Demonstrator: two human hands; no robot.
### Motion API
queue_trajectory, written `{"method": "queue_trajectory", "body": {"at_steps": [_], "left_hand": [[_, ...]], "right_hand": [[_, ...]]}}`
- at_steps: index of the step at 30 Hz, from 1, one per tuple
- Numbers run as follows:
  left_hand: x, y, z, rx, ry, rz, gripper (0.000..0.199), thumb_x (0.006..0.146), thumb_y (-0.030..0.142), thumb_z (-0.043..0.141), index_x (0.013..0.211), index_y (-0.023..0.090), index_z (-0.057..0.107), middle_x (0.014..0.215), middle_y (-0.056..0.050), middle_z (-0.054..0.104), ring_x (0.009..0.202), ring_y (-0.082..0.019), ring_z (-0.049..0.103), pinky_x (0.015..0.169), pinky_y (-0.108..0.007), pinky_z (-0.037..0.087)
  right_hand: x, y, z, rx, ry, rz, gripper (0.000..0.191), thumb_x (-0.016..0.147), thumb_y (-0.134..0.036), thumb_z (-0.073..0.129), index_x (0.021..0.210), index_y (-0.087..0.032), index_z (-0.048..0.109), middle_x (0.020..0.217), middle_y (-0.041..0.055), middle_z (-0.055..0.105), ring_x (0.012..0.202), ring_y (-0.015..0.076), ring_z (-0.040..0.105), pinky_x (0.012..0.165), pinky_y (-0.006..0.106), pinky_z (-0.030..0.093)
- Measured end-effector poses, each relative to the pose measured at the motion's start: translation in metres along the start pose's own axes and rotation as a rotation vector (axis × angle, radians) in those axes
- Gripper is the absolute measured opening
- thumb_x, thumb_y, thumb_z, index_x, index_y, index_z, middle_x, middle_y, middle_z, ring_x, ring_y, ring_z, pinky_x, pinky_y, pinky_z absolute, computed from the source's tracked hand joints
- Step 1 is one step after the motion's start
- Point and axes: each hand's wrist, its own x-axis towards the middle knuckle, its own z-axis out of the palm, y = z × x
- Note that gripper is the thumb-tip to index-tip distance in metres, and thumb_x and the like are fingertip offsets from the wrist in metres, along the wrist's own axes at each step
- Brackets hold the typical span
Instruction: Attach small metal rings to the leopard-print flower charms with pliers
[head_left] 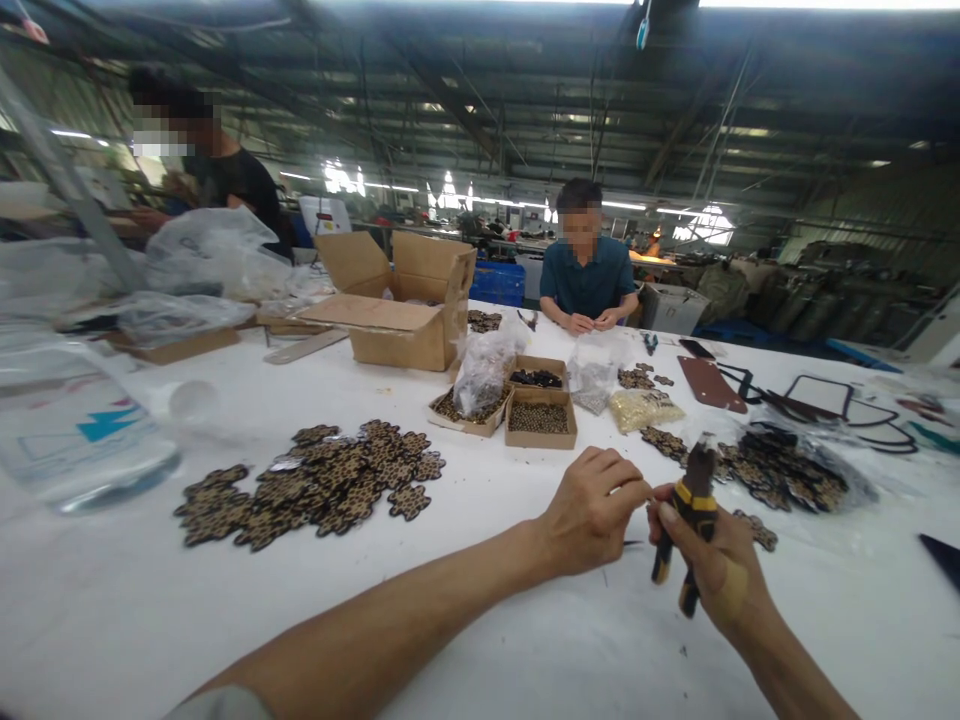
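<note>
My right hand (720, 560) is closed around cutting pliers (699, 490) with black and yellow handles, their jaws pointing up. A tan patch is stuck near that hand's wrist. Close beside it, my left hand (596, 510) is pinched, its fingertips meeting the right thumb and forefinger. Whatever sits between those fingertips is too small to name. Leopard-patterned flower-shaped pieces (322, 485) lie heaped on the white table (480, 620) to the left. More such pieces (780, 470) lie on and around clear plastic at the right.
Small cardboard trays (541, 440) hold tiny metal parts beyond my hands, near a bag of yellowish parts (645, 410). An opened carton (405, 335) stands behind. A large water bottle (82, 430) is at left. A co-worker (589, 275) sits across; another person (240, 180) is far left.
</note>
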Motion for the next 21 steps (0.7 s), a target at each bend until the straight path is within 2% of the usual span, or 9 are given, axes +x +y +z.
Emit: {"method": "queue_trajectory", "body": {"at_steps": [7,13,16,21], "left_hand": [[-0.001,-0.001,0.001,0.036,-0.045,0.027,0.017,0.090,0.015,0.047,0.100,0.017,0.060,0.096,-0.009,0.065,0.089,-0.020,0.057,0.079,-0.037,0.041],[-0.004,0.000,0.003,0.104,-0.139,0.063,0.019,0.088,0.015,0.052,0.105,0.018,0.059,0.098,-0.009,0.063,0.093,-0.022,0.056,0.083,-0.038,0.041],[-0.004,0.000,0.005,0.112,-0.175,0.075,0.018,0.087,0.014,0.051,0.103,0.018,0.058,0.097,-0.009,0.063,0.091,-0.022,0.055,0.084,-0.039,0.041],[-0.007,0.005,0.014,0.075,-0.151,0.012,0.012,0.088,0.016,0.050,0.096,0.017,0.059,0.089,-0.009,0.061,0.084,-0.021,0.054,0.077,-0.038,0.040]], "right_hand": [[-0.005,0.004,0.006,0.228,0.050,0.043,0.043,0.080,-0.049,0.076,0.104,-0.016,0.066,0.076,0.0039,0.068,0.070,0.0221,0.064,0.066,0.035,0.052],[-0.004,0.000,-0.002,-0.002,0.038,0.034,0.038,0.081,-0.050,0.074,0.094,-0.016,0.068,0.067,0.0026,0.067,0.063,0.0204,0.064,0.061,0.032,0.053],[-0.003,0.000,-0.005,-0.047,0.045,0.040,0.036,0.082,-0.050,0.073,0.092,-0.016,0.067,0.067,0.0028,0.067,0.063,0.0208,0.064,0.060,0.032,0.053],[-0.004,0.001,0.000,-0.050,0.123,0.087,0.033,0.077,-0.048,0.077,0.083,-0.017,0.066,0.064,0.0027,0.066,0.062,0.0209,0.063,0.057,0.031,0.052]]}}
